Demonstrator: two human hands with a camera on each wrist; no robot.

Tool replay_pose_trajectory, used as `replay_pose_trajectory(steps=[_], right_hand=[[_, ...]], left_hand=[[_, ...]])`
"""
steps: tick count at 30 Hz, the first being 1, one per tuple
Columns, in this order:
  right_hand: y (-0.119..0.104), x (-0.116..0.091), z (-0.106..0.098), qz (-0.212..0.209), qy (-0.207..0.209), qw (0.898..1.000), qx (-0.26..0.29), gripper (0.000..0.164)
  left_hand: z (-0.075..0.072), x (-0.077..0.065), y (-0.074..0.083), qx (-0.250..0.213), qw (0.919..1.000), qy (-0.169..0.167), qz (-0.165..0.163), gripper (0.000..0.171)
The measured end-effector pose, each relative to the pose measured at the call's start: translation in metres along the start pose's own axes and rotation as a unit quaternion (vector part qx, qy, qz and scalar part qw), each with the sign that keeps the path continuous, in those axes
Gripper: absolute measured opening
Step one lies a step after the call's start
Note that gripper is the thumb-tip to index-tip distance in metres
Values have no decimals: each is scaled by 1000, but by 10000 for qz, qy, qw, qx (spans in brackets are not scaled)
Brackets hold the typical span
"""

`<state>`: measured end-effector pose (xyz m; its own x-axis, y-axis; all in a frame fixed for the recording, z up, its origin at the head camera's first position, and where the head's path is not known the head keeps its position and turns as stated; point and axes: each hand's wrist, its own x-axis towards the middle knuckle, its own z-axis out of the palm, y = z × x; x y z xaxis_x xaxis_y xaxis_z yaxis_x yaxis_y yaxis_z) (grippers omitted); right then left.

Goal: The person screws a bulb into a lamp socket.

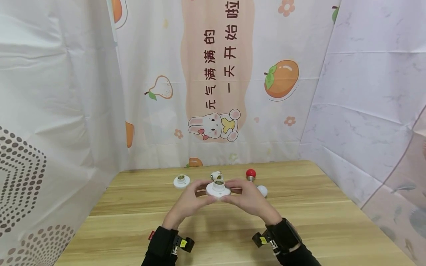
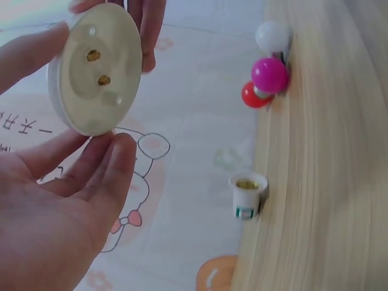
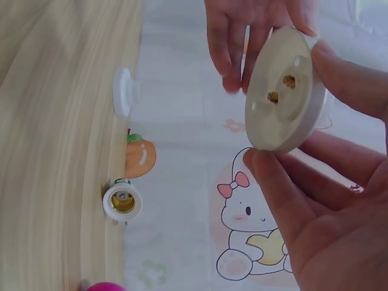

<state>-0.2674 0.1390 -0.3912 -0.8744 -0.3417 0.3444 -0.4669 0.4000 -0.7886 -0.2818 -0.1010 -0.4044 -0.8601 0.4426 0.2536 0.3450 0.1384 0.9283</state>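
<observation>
Above the table, a white lamp holder (image 1: 218, 189) with a round base is held between my two hands, its threaded socket facing up in the head view. My left hand (image 1: 189, 201) pinches one edge of the base, thumb and fingers at the rim. On the opposite edge, my right hand (image 1: 251, 199) grips it the same way. Both wrist views show the underside of the lamp holder (image 2: 97, 112), with two brass-coloured contacts in a recess. In the right wrist view, fingers of both hands meet the rim of the disc (image 3: 282, 124).
A second round lamp holder (image 1: 181, 181) lies on the wooden table (image 1: 139, 221) at the back left. Behind my hands is a small white socket (image 2: 247, 197). Red (image 1: 251, 173), white (image 1: 262, 190) and magenta (image 2: 270, 75) bulbs lie back right. A printed curtain (image 1: 159, 122) hangs behind.
</observation>
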Motion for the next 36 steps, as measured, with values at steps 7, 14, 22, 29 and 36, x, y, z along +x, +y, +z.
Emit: replay_pose_trajectory(steps=[7,14,22,29,36], right_hand=[[-9,3,3,116,236,9990,350,49],[-13,6,8,78,369,9959,816,46],[-16,10,15,52,455,9939,1007,43],[-23,10,20,-111,580,9932,1001,34],[-27,10,27,35,715,9924,1000,28]], left_hand=[[1,4,-1,-1155,9928,20,-313,65],[6,6,-1,-2119,9772,-10,-164,60],[10,8,-1,-2754,9613,82,-53,61],[15,11,-2,-3168,9481,215,191,65],[20,10,0,-3397,9388,494,296,63]])
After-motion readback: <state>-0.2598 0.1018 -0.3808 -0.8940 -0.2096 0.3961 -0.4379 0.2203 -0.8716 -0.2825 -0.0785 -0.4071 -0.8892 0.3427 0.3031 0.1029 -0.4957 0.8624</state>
